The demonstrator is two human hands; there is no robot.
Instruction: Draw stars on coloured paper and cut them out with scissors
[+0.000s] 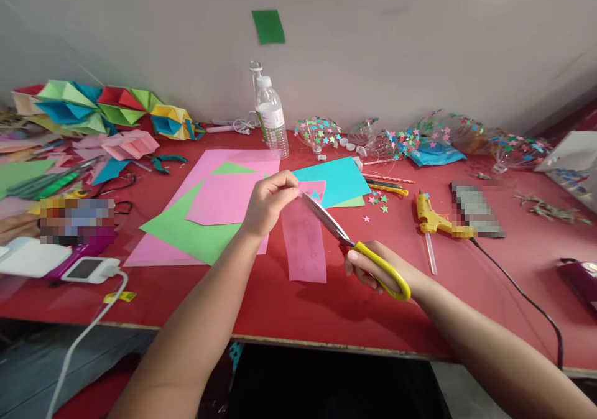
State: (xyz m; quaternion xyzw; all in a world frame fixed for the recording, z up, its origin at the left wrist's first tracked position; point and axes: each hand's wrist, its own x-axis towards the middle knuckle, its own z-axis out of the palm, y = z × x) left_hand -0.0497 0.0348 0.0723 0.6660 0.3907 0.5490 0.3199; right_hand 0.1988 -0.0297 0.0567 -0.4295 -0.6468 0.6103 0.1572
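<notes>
My right hand (368, 267) grips a pair of scissors (345, 235) by the yellow handles, blades pointing up and left. At the blade tips, my left hand (273, 201) pinches a small piece of pink paper (302, 193), mostly hidden by the fingertips. Below them a pink paper strip (305, 251) lies on the red table, with a few blue stars near its upper end. Left of it are stacked a large pink sheet (186, 189), a green sheet (172, 223) and a smaller pink sheet (224, 198). A blue sheet (345, 179) lies just beyond the scissors.
On the right are loose paper stars (384, 209), a utility knife (389, 188), a yellow glue gun (433, 217) with its cord, and a blurred dark slab (478, 211). Plastic bottles (273, 117) and star-covered plastic pieces (317, 133) line the wall. Folded paper shapes (121, 105) crowd the left.
</notes>
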